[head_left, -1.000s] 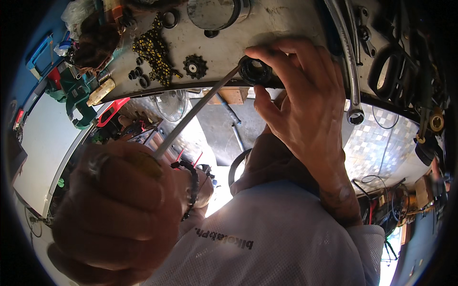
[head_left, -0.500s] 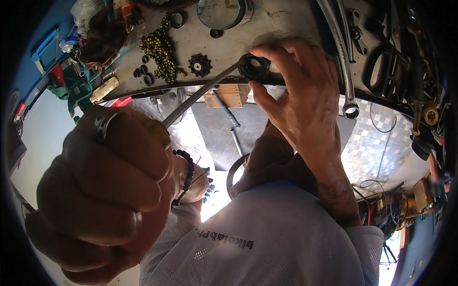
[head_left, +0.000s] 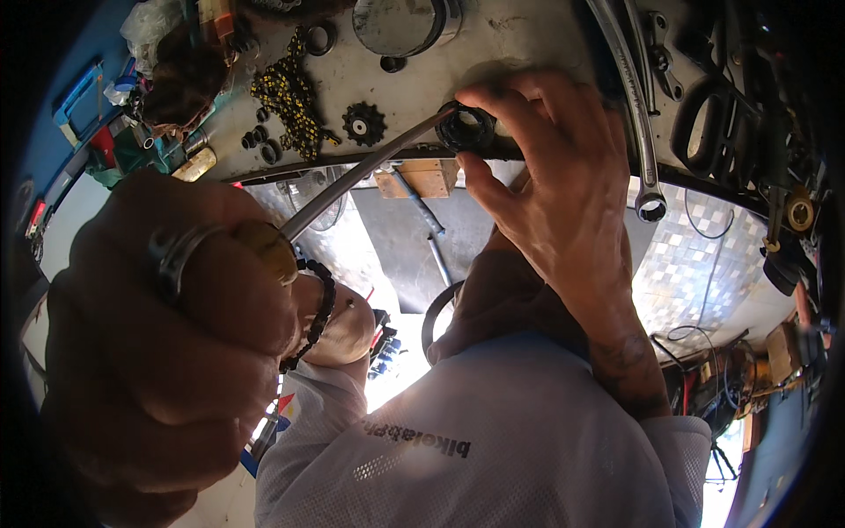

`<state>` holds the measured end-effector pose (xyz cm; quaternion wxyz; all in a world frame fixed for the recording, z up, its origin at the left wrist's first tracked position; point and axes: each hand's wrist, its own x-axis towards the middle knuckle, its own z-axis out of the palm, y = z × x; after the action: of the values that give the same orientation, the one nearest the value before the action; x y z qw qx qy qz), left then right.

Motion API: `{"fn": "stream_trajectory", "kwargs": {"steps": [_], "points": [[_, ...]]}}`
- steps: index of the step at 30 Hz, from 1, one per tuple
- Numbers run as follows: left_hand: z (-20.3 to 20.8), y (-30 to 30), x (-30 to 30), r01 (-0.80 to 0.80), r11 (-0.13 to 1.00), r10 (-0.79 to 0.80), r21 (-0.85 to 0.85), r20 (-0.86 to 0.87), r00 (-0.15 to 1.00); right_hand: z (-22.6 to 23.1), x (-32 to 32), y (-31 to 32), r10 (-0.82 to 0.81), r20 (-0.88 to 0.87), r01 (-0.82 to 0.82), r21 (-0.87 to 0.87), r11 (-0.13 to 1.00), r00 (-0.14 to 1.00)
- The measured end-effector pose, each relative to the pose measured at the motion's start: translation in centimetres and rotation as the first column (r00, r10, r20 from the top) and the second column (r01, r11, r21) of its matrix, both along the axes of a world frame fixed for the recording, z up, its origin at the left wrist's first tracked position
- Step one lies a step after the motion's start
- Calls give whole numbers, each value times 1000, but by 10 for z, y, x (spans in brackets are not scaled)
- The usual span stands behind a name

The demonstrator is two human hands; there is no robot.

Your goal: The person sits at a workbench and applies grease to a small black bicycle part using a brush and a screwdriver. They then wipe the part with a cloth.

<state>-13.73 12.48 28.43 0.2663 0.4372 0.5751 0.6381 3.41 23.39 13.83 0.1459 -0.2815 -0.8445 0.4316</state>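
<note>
My left hand (head_left: 167, 343), large at the left, is closed round the yellowish handle (head_left: 267, 251) of a screwdriver. Its long metal shaft (head_left: 352, 179) slants up to the right, and the tip meets the upper left rim of a black ring-shaped part (head_left: 451, 134). That part lies at the bench's near edge, with a round hole in its middle. My right hand (head_left: 559, 172) steadies it between forefinger and thumb, the other fingers curled above the bench. Left of the ring sits a small black toothed wheel (head_left: 376, 126), beside a heaped yellow-and-black chain (head_left: 289, 106).
Small dark rings (head_left: 255, 136) lie left of the chain. A round metal tin (head_left: 396, 26) stands farther back on the bench (head_left: 528, 35). To the right are a long wrench (head_left: 645, 158) overhanging the edge and a black looped handle (head_left: 697, 141). Below the bench stands a wooden block (head_left: 422, 179).
My left hand has come closer to the camera and slightly left. The screwdriver tip has shifted up and right along the ring's rim. My right hand keeps its hold.
</note>
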Motion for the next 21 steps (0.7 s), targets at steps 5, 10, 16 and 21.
{"fn": "stream_trajectory", "kwargs": {"steps": [5, 10, 16, 21], "points": [[0, -6, -3, -27, 1000, 27, -3, -7, 1000, -3, 1, -2, 5, -5, -5, -10, 1000, 1000], [28, -26, -22, -70, 996, 73, 54, -74, 995, -4, 0, -2, 7, -35, -6, 30, 1000, 999], [61, -72, -21, -174, 983, 177, 59, -61, 982, 1, -4, -2, 64, 28, -66, 110, 992, 998], [34, -105, -10, -653, 756, 577, 41, -513, 636, 5, -7, 1, 8, -23, -6, 83, 997, 1000]]}}
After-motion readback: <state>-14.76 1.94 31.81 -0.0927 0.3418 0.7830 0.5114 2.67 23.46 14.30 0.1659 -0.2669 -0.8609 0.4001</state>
